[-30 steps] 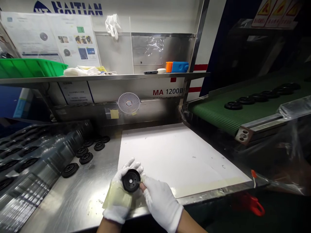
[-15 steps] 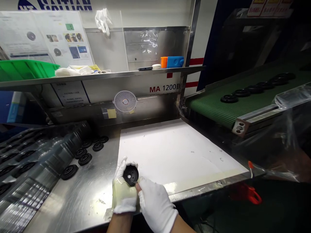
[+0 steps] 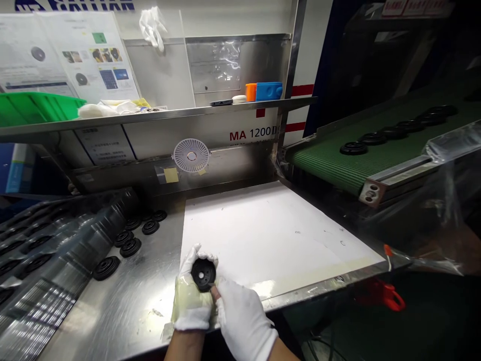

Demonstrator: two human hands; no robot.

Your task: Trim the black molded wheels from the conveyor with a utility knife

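Observation:
My left hand [image 3: 193,296], in a white glove with a yellowish coated palm, is closed around a round black plastic wheel [image 3: 203,275]. The wheel has a pale hole at its centre and its hollow face is turned up toward me. My right hand [image 3: 244,316], in a white glove with the thumb tip bare, is closed beside the wheel's lower right rim. Something small and dark shows at that thumb tip, too small to name. Both hands are over the front edge of the metal bench [image 3: 131,301].
Several black wheels [image 3: 106,267] lie on the bench at left, beside stacked clear trays [image 3: 75,260] with more. A white sheet [image 3: 240,225] covers the bench's middle. At right, a green conveyor [image 3: 319,163] carries black wheels. A small fan [image 3: 191,155] stands behind; red looped handles [image 3: 393,300] hang at right.
The wheel has turned or tilted slightly in my left hand, and both hands stay together at its rim. The whole view has shifted a little.

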